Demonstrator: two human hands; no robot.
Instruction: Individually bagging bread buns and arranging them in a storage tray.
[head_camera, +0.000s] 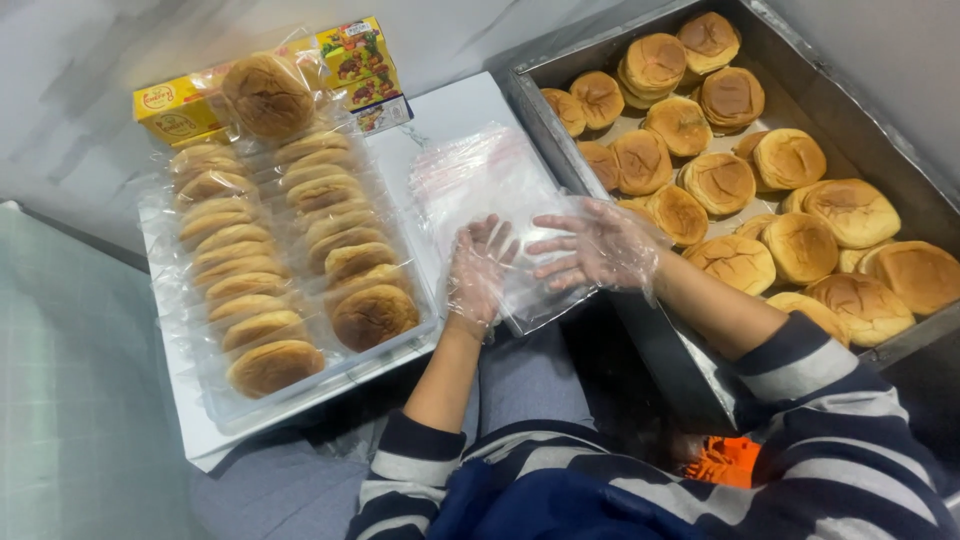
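Both gloved hands lay flat on the bag stack (500, 200), left hand (478, 268) and right hand (598, 248) with fingers spread, gripping nothing, only pressing the top sheet. Bags looked thin, limp and slippery, likely clinging together; best pinched at an open edge. Left of the hands sat bagged buns (290, 240) on a white board (470, 105); right, loose buns (720, 180) in a metal tray (560, 130).

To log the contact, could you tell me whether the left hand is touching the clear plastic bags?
Touching. In the head view the gloved left hand lies flat on the clear plastic bags, fingers spread.
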